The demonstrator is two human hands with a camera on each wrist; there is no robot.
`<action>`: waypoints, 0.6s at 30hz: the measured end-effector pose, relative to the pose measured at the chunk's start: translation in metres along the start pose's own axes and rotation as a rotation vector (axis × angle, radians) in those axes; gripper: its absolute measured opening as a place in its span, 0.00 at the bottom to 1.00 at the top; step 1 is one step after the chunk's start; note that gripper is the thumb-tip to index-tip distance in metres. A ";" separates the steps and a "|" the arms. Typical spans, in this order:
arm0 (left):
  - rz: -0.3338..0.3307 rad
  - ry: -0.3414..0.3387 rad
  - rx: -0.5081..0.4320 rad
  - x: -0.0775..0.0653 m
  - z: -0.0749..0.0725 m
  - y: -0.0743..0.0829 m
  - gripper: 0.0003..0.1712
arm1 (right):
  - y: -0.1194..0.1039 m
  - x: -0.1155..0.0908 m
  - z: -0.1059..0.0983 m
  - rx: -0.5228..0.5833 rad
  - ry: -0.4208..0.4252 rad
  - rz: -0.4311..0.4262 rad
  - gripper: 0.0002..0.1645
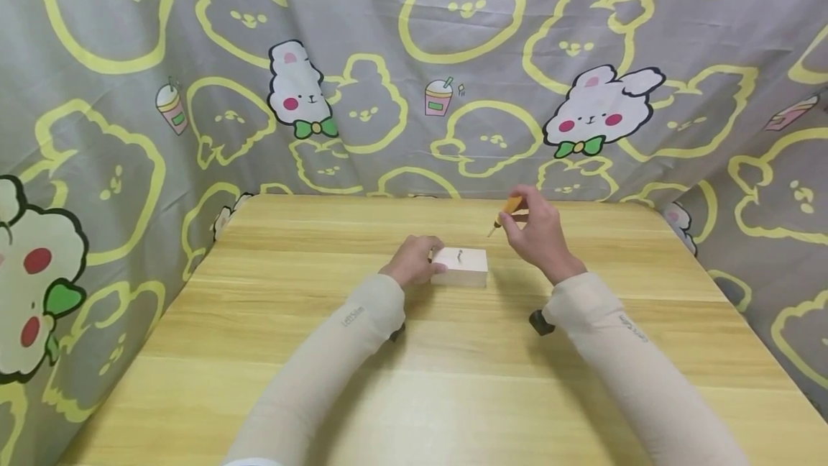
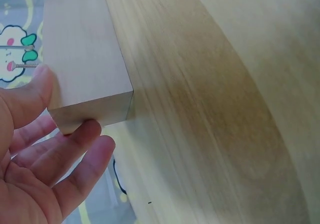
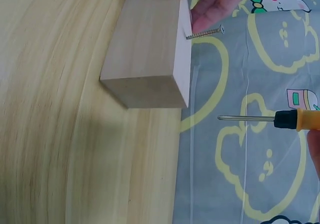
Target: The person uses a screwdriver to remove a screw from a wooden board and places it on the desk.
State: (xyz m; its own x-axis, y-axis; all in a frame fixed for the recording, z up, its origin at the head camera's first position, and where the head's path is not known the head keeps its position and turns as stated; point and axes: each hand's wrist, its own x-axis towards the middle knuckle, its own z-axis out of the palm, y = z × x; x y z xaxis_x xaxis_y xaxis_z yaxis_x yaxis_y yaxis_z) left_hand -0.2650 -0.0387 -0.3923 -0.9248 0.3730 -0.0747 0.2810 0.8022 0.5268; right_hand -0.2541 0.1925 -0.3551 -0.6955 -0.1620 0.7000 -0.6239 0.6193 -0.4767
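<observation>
A pale wooden block (image 1: 468, 277) lies on the table, with a metal screw (image 3: 206, 33) standing out of its top face. My left hand (image 1: 414, 259) grips the block's left end, thumb on the near side and fingers around the end in the left wrist view. Raised to the right of the block, my right hand (image 1: 542, 233) pinches a screwdriver (image 3: 286, 119) by its yellow-orange handle. Its metal tip points down and left, apart from the screw. Most of the right hand is outside the right wrist view.
The wood-grain table (image 1: 259, 351) spreads around the block. A grey curtain (image 1: 401, 128) with yellow outlines and white cartoon animals hangs behind the table's back edge and along both sides. Beige sleeves (image 1: 310, 372) cover both forearms.
</observation>
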 end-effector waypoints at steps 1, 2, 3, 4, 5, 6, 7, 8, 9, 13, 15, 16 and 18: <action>-0.003 -0.001 0.000 0.000 0.000 0.000 0.27 | 0.001 0.000 0.000 -0.001 0.000 0.002 0.22; -0.006 -0.001 0.001 0.000 0.000 0.000 0.28 | 0.001 -0.001 -0.001 -0.004 0.002 0.005 0.21; -0.009 -0.003 0.003 0.000 0.000 -0.001 0.28 | 0.002 -0.001 -0.001 -0.008 0.004 0.007 0.21; -0.014 -0.007 0.007 0.000 0.000 -0.001 0.28 | 0.003 -0.002 -0.002 -0.011 0.006 0.011 0.21; -0.021 -0.011 0.010 0.000 -0.001 0.000 0.29 | 0.003 -0.002 -0.002 -0.019 0.007 0.011 0.21; -0.027 -0.015 0.015 0.001 -0.001 0.000 0.29 | 0.004 -0.002 -0.003 -0.026 0.008 0.011 0.21; -0.032 -0.018 0.022 0.001 -0.001 0.000 0.30 | 0.005 -0.003 -0.004 -0.030 0.008 0.013 0.21; -0.036 -0.021 0.027 0.001 -0.001 0.001 0.31 | 0.005 -0.003 -0.004 -0.033 0.009 0.015 0.21; -0.037 -0.024 0.037 0.001 -0.001 0.002 0.32 | 0.006 -0.003 -0.005 -0.032 0.010 0.015 0.20; -0.017 -0.011 0.030 0.003 0.000 0.006 0.34 | 0.007 -0.004 -0.007 -0.035 0.015 0.014 0.20; 0.004 0.004 0.014 0.004 0.000 0.008 0.33 | 0.008 -0.005 -0.008 -0.033 0.017 0.011 0.20; 0.017 0.014 0.000 0.004 0.000 0.009 0.33 | 0.009 -0.006 -0.008 -0.035 0.018 0.013 0.20; 0.041 0.032 -0.009 0.004 0.001 0.010 0.30 | 0.011 -0.008 -0.008 -0.033 0.019 0.018 0.19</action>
State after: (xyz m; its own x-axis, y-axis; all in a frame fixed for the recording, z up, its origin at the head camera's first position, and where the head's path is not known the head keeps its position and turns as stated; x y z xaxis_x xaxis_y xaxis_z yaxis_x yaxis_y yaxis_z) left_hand -0.2659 -0.0284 -0.3882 -0.9204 0.3901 -0.0258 0.3165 0.7822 0.5367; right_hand -0.2523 0.2069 -0.3616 -0.6994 -0.1357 0.7017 -0.5990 0.6470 -0.4719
